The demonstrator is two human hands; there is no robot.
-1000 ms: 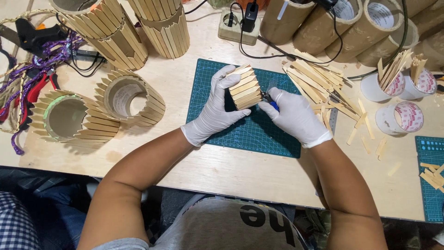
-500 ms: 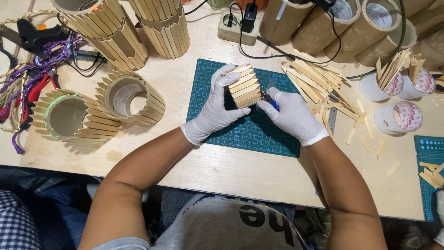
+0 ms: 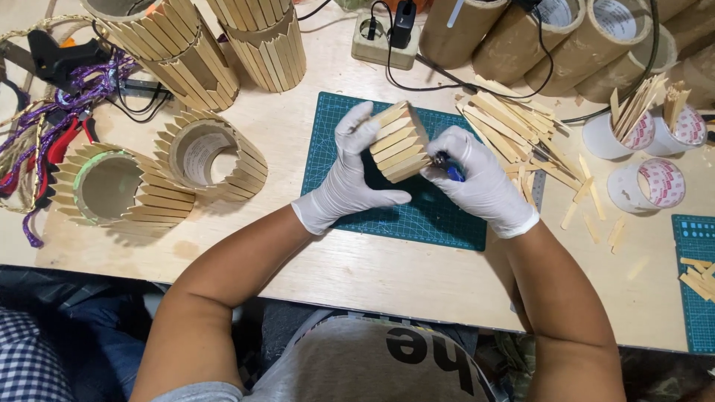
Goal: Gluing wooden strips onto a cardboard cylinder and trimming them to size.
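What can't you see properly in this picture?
- Head view: the small blue tool in the right hand is mostly hidden by the gloved fingers; its kind is unclear.
- The far side of the wooden stick bundle is covered by the left hand.
- The second green mat is cut off by the right edge.

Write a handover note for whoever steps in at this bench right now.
Left hand, gloved: grips the stick-clad tube over the green cutting mat.
Right hand, gloved: presses a small blue tool against the tube's edge.
Done: four clad tubes stand or lie at left.
Left: bare cardboard tubes at the back; loose sticks lie right of the mat.
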